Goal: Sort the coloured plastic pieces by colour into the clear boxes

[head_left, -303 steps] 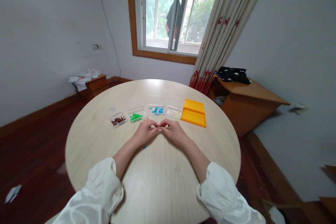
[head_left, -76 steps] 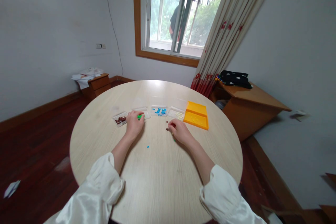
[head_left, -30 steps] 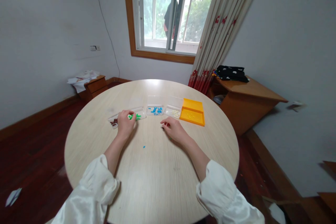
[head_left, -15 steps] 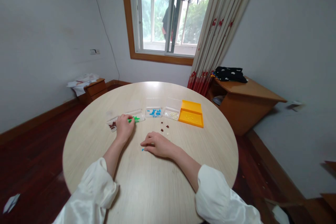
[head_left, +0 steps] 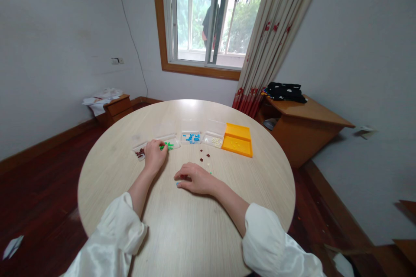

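Note:
Over the tray of green pieces (head_left: 168,145), my left hand (head_left: 154,156) bends down with thumb and fingers pinched around a small green piece (head_left: 161,148). A clear tray of dark brown pieces (head_left: 139,153) lies just left of that hand, partly covered by it. My right hand (head_left: 195,178) rests low over the table, fingers curved and parted from the thumb. Beside its thumb tip lies a small blue piece (head_left: 177,184); the space under the palm is hidden. A green bit (head_left: 210,173) shows behind the right wrist.
Beyond the hands stand a clear tray of blue pieces (head_left: 191,137), a clear tray of whitish pieces (head_left: 213,140) and an open yellow case (head_left: 238,140) with yellow pieces. Several loose brown pieces (head_left: 201,159) lie on the round table (head_left: 182,233). A wooden desk (head_left: 312,117) stands right.
The view has shifted slightly. My left fingers have moved a little within the green tray. The right hand has hardly moved, its thumb now closer to the blue piece.

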